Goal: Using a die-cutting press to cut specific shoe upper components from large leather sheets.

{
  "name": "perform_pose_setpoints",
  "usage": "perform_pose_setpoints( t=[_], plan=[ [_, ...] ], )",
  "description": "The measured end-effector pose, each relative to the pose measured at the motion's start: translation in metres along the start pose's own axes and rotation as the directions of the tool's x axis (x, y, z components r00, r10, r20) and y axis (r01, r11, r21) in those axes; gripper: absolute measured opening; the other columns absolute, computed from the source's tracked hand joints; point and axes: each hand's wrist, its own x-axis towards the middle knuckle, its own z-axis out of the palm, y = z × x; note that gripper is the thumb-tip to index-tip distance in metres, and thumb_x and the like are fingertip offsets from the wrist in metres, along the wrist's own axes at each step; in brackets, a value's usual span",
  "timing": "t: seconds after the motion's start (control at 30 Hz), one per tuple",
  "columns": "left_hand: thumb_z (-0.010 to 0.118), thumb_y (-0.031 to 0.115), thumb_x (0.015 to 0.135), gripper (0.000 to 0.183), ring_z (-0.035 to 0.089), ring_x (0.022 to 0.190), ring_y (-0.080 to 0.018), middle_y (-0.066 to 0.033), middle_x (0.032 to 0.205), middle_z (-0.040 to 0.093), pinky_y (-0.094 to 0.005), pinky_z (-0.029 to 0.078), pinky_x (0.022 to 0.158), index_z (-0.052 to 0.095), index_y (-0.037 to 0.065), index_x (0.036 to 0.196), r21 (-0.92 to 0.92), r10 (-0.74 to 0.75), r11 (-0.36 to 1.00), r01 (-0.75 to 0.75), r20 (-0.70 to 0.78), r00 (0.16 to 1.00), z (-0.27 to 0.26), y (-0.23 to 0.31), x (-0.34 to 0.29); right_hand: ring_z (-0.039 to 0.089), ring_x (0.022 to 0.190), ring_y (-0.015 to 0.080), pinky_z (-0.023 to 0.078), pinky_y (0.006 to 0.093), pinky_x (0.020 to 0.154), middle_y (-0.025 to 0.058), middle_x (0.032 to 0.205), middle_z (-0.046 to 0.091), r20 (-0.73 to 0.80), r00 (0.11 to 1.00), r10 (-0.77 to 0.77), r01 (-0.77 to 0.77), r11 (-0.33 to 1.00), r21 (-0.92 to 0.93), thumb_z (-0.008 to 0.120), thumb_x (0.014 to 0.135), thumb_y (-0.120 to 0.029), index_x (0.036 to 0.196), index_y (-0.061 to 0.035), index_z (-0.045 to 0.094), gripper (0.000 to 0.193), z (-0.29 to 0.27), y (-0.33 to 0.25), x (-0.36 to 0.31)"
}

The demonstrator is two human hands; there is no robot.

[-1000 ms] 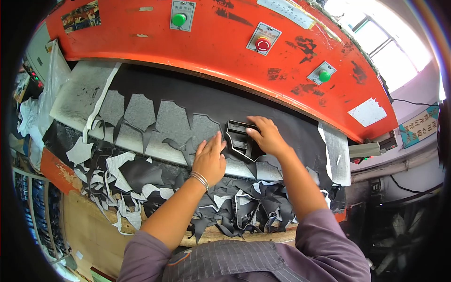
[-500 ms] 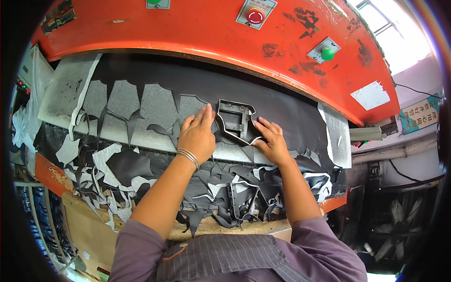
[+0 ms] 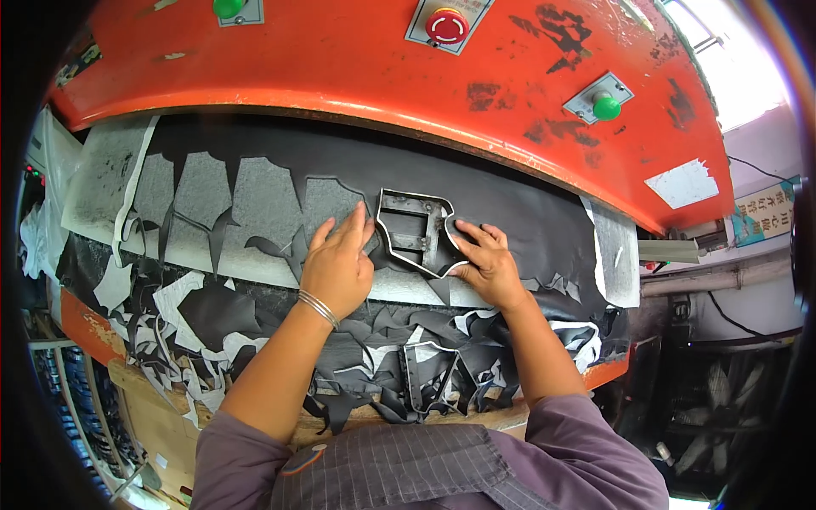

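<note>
A steel cutting die (image 3: 433,235), an open frame with cross bars, lies on a black leather sheet (image 3: 527,200). My right hand (image 3: 490,265) grips its right side, fingers along the curved edge and thumb at the lower corner. Left of the die, my left hand (image 3: 337,265) rests flat with its fingers stretched out, over the edge of a cut-out. Several shaped gaps in the leather bare a grey cutting board (image 3: 263,200). Narrow leather strips remain between these gaps.
Leather offcuts (image 3: 223,316) heap along the front edge, with a second metal die (image 3: 414,378) among them. Above the board looms an orange press beam (image 3: 340,76) bearing a red stop button (image 3: 447,27) and green buttons (image 3: 606,106). A fan (image 3: 718,408) stands at right.
The view has shifted slightly. Both hands and the die keep almost the same place on the leather, the right hand still at the die's right side.
</note>
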Motion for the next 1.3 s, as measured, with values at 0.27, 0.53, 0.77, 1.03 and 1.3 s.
perform_pose_setpoints(
  t=[0.27,0.53,0.77,1.03,1.3],
  plan=[
    [0.049,0.006,0.078,0.067,0.051,0.123,-0.0245,-0.0095,0.121,0.064,-0.0418,0.029,0.110,0.029,-0.007,0.141,-0.008,0.004,1.000,-0.004,-0.009,1.000,-0.002,0.001,-0.004,0.051,0.119,0.0282,0.029,0.0453,0.106,0.0137,0.130,0.056,0.024,1.000,-0.001,0.000,1.000,0.012,0.075,0.072,-0.032,0.123,-0.0120,0.061,0.056,-0.006,-0.003,-0.004],
    [0.055,0.016,0.094,0.017,0.065,0.091,-0.0210,-0.0124,0.097,0.068,-0.0328,0.049,0.084,0.065,0.002,0.097,-0.328,-0.208,0.945,-0.001,-0.602,0.771,-0.099,0.001,0.009,0.037,0.133,0.0337,0.023,0.0461,0.110,0.0173,0.137,0.048,-0.884,0.464,-0.058,0.031,0.998,-0.049,0.059,0.089,-0.024,0.129,-0.0018,0.052,0.046,-0.103,-0.048,0.010],
    [0.051,0.017,0.096,0.029,0.046,0.064,-0.0256,-0.0123,0.071,0.050,-0.0376,0.039,0.061,0.049,0.000,0.071,0.186,0.188,0.979,-0.081,-0.683,0.706,-0.218,0.026,0.006,0.031,0.135,0.0358,0.015,0.0532,0.111,0.0190,0.146,0.035,-0.873,0.252,-0.418,-0.277,0.833,-0.479,0.050,0.095,-0.025,0.132,-0.0027,0.048,0.044,-0.164,-0.094,0.041],
    [0.062,0.027,0.087,0.023,0.061,0.068,-0.0248,-0.0101,0.070,0.060,-0.0368,0.048,0.063,0.066,0.009,0.073,-0.119,-0.070,0.990,0.070,0.006,0.998,-0.103,0.076,-0.183,0.059,0.080,0.0339,0.044,0.0431,0.077,0.0134,0.077,0.062,0.050,0.997,0.056,-0.051,0.995,-0.088,0.072,0.078,-0.039,0.084,-0.0035,0.066,0.037,-0.076,-0.135,-0.165],
    [0.063,0.024,0.079,0.016,0.057,0.077,-0.0288,-0.0076,0.076,0.059,-0.0416,0.045,0.067,0.066,0.009,0.075,0.128,0.127,0.984,-0.123,-0.024,0.992,-0.025,0.094,-0.244,0.056,0.094,0.0308,0.046,0.0404,0.080,0.0105,0.093,0.060,-0.003,0.970,0.243,-0.237,0.945,-0.224,0.084,0.058,-0.026,0.097,-0.0061,0.062,0.048,-0.017,-0.164,-0.253]
  ],
)
